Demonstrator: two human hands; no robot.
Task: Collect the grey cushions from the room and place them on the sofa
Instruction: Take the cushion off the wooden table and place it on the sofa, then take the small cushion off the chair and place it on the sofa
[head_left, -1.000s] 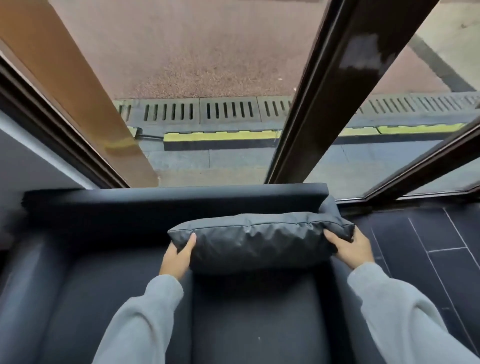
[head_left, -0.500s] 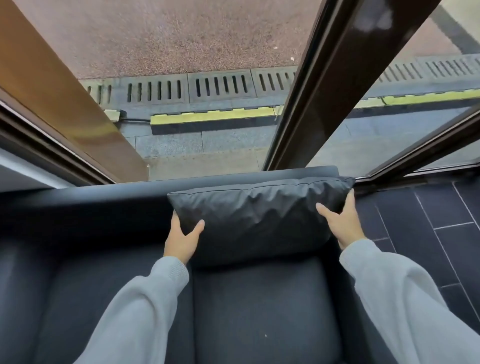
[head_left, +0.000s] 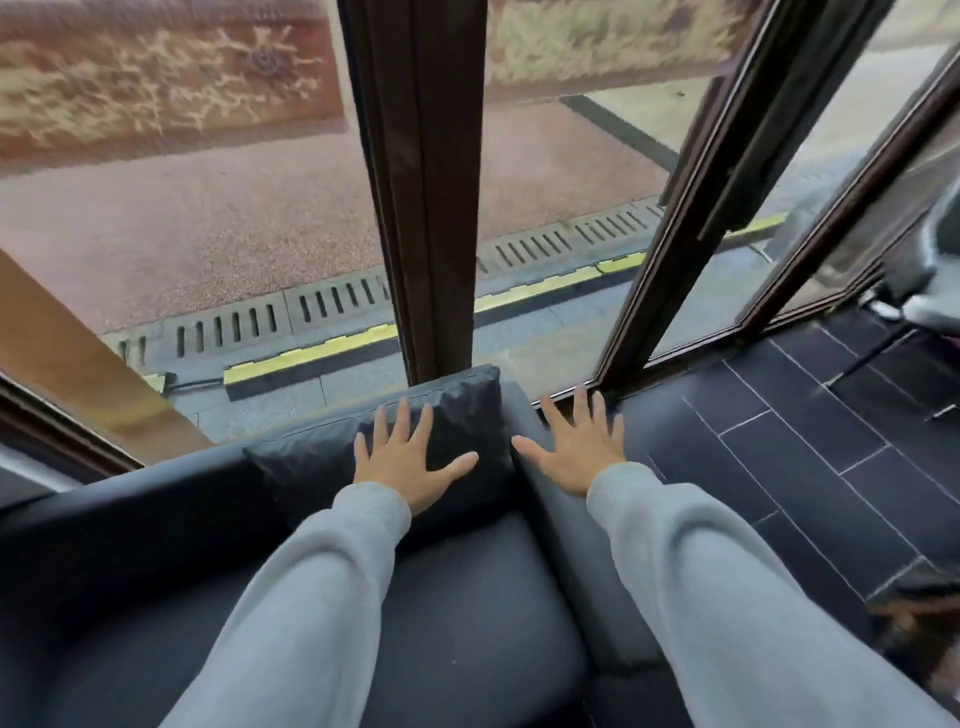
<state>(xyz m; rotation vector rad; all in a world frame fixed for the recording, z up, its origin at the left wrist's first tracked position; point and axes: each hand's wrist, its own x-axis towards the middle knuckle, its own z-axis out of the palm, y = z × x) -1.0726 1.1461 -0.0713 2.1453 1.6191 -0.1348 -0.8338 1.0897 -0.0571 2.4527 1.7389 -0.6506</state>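
Note:
A dark grey cushion (head_left: 311, 462) leans upright against the backrest at the right end of the dark sofa (head_left: 467, 597). My left hand (head_left: 405, 457) is spread flat in front of the cushion's face, fingers apart, holding nothing. My right hand (head_left: 576, 447) hovers open with fingers apart over the sofa's right armrest (head_left: 566, 566), just right of the cushion. Both arms wear light grey sleeves.
Behind the sofa stand tall windows with dark frames (head_left: 431, 182), looking onto a pavement and a drain grate. Dark floor tiles (head_left: 831, 441) stretch to the right of the sofa. Blurred objects sit at the far right edge (head_left: 924, 291).
Both hands let go of the cushion, which now rests against the backrest. The hands opened flat, and the view swung to the right.

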